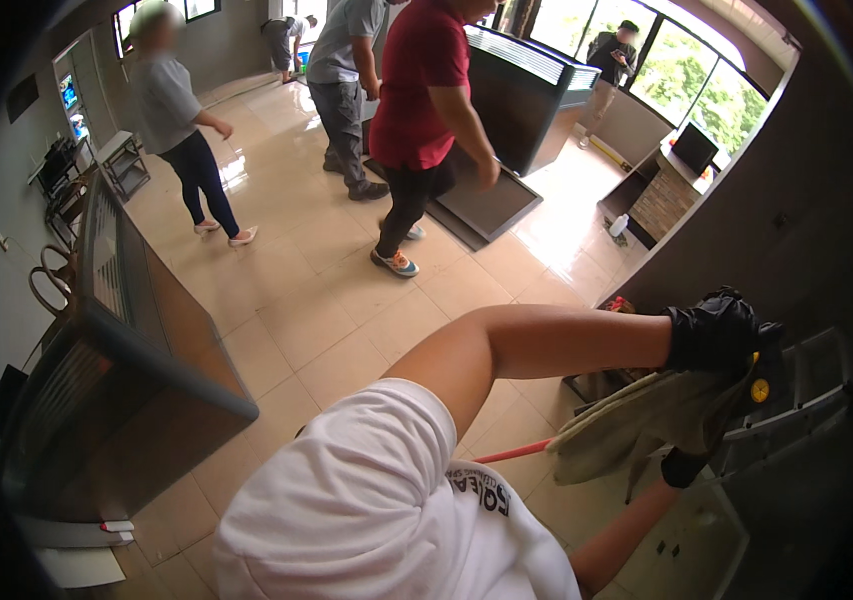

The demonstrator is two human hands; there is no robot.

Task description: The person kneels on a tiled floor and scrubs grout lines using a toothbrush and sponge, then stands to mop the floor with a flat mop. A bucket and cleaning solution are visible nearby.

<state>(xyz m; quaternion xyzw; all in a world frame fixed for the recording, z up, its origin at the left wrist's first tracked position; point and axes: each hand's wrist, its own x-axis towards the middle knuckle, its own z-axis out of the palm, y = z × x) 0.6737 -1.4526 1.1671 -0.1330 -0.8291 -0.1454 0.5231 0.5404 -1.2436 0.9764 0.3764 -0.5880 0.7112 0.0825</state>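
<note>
My left hand (715,330), in a black glove, is raised at the dark wall on the right, its fingers closed on an olive-beige cloth (621,427) that hangs below it. A dark object with a round yellow part (760,390) is beside that hand; what it is cannot be made out. My right hand (685,469), also black-gloved, is lower down at the bottom edge of the cloth, its fingers mostly hidden. A red pole (513,451) runs behind the cloth. Both my forearms are bare below white sleeves.
An aluminium ladder (794,409) stands by the wall near my hands. Partition panels (164,360) stand at left, and another panel (486,199) lies on the tiled floor. A person in red (419,90) and several other people are farther off. A white bottle (618,225) stands near a counter.
</note>
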